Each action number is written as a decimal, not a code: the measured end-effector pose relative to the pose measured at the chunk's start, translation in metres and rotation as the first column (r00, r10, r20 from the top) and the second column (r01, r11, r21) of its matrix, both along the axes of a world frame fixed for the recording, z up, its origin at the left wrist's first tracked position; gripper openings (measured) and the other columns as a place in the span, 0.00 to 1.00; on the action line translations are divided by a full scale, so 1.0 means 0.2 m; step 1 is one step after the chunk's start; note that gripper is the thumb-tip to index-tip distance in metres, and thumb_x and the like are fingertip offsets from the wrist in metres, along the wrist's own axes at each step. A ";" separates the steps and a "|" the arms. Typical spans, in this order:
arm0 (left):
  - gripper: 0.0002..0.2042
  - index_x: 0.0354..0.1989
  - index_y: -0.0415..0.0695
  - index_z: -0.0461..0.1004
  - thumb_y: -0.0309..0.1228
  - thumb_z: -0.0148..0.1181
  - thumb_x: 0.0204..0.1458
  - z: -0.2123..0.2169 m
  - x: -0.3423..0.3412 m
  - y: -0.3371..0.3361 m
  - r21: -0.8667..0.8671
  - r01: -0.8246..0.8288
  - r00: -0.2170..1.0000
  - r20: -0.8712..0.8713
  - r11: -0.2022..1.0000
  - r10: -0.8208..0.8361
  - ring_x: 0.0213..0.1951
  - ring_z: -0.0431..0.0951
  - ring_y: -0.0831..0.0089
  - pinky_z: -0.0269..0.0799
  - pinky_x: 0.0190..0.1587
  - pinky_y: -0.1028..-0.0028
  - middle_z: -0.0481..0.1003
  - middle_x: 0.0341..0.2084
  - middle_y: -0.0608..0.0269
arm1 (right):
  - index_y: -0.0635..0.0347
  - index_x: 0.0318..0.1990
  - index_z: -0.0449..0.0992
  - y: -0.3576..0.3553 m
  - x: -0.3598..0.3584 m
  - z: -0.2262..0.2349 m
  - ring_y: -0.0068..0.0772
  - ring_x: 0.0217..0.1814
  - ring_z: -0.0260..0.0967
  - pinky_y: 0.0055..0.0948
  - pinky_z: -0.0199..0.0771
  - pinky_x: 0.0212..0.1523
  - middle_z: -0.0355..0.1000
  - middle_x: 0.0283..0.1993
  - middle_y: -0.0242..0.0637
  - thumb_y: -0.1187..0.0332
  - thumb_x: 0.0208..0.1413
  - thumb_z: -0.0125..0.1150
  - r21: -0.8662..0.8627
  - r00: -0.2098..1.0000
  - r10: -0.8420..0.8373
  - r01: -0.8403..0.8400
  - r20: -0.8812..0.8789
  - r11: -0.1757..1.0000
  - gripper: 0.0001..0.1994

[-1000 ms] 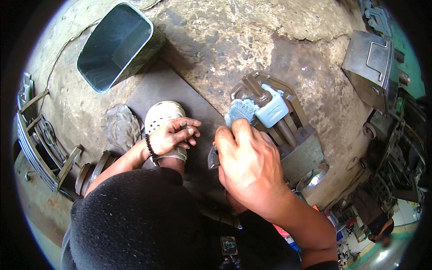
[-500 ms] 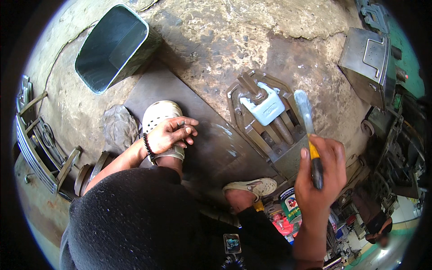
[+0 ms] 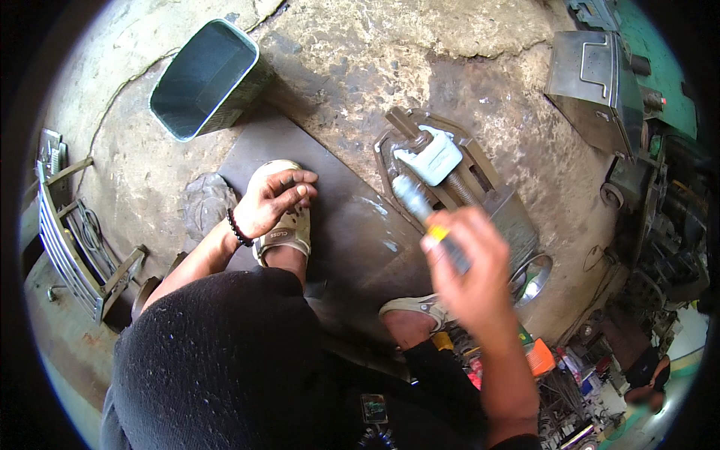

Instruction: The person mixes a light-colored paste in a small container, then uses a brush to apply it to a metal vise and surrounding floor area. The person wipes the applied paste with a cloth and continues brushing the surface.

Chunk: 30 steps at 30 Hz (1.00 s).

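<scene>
Right of centre, the right hand (image 3: 474, 259) grips a paintbrush (image 3: 426, 211) near the part-blue vise (image 3: 441, 160), while centre-left, the left hand (image 3: 268, 204) is unclenched.

The metal sheet (image 3: 341, 187) lies on the floor (image 3: 360, 75). The bin (image 3: 241, 88) stands at the sheet's far corner, the vise (image 3: 438, 159) beside its right edge, the cloth (image 3: 208, 204) at its left edge.
</scene>
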<state>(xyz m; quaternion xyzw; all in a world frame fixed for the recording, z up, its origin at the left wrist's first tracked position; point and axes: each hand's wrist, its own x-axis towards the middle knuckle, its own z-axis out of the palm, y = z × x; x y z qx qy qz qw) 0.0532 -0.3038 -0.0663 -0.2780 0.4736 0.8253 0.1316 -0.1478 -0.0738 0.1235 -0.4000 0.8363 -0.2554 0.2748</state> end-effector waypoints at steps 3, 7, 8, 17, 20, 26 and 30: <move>0.14 0.57 0.36 0.74 0.27 0.57 0.66 0.07 0.03 -0.04 -0.116 -0.023 0.999 -0.039 0.993 0.019 0.47 0.78 0.75 0.74 0.52 0.74 0.76 0.46 0.64 | 0.67 0.45 0.79 -0.01 -0.25 -0.02 0.26 0.44 0.73 0.27 0.74 0.47 0.78 0.42 0.37 0.77 0.57 0.64 -0.039 0.897 -0.337 0.362 0.288 0.931 0.09; 0.15 0.58 0.37 0.74 0.29 0.56 0.66 0.15 0.13 -0.03 -0.184 0.000 1.000 0.025 0.983 0.005 0.48 0.78 0.76 0.74 0.53 0.74 0.79 0.45 0.62 | 0.64 0.44 0.81 -0.02 -0.46 0.02 0.37 0.46 0.78 0.32 0.75 0.51 0.79 0.44 0.43 0.78 0.55 0.66 -0.113 0.933 -0.225 0.201 -0.279 0.973 0.09; 0.15 0.58 0.37 0.74 0.29 0.56 0.67 0.17 0.16 -0.02 -0.167 -0.020 1.000 0.009 0.986 0.021 0.48 0.78 0.76 0.74 0.53 0.74 0.79 0.44 0.62 | 0.63 0.44 0.81 -0.03 -0.46 0.01 0.39 0.45 0.78 0.33 0.75 0.50 0.79 0.43 0.43 0.77 0.55 0.66 -0.162 0.930 -0.209 0.165 -0.304 0.973 0.09; 0.14 0.58 0.37 0.74 0.28 0.56 0.67 0.34 0.29 0.04 -0.160 -0.110 0.992 -0.079 0.981 0.098 0.45 0.77 0.78 0.73 0.52 0.75 0.80 0.43 0.63 | 0.56 0.45 0.78 0.11 0.23 -0.12 0.47 0.35 0.73 0.43 0.73 0.37 0.73 0.38 0.40 0.73 0.51 0.68 0.019 0.884 0.172 -0.182 -0.434 0.983 0.13; 0.14 0.58 0.37 0.74 0.28 0.57 0.66 0.44 0.25 0.00 -0.239 -0.134 0.988 -0.111 0.962 0.110 0.44 0.77 0.78 0.72 0.51 0.75 0.80 0.43 0.63 | 0.58 0.44 0.78 0.13 0.37 -0.08 0.48 0.35 0.74 0.43 0.74 0.38 0.72 0.36 0.41 0.72 0.52 0.67 -0.053 0.943 0.073 -0.095 -0.324 0.994 0.11; 0.16 0.61 0.37 0.72 0.27 0.55 0.66 0.74 0.28 -0.17 -0.351 -0.301 0.930 -0.315 0.887 0.190 0.45 0.78 0.76 0.72 0.51 0.75 0.80 0.46 0.60 | 0.60 0.46 0.79 0.13 0.21 -0.07 0.52 0.39 0.76 0.45 0.76 0.40 0.73 0.38 0.45 0.72 0.55 0.65 -0.197 0.909 -0.166 0.095 -0.383 0.976 0.11; 0.19 0.63 0.38 0.72 0.32 0.53 0.66 1.05 0.42 -0.34 -0.456 -0.491 0.847 -0.450 0.742 0.284 0.45 0.79 0.75 0.72 0.48 0.76 0.79 0.48 0.60 | 0.61 0.49 0.78 0.06 0.03 -0.18 0.51 0.43 0.77 0.45 0.77 0.44 0.74 0.43 0.46 0.74 0.52 0.66 -0.229 0.834 -0.246 0.148 -0.494 0.962 0.15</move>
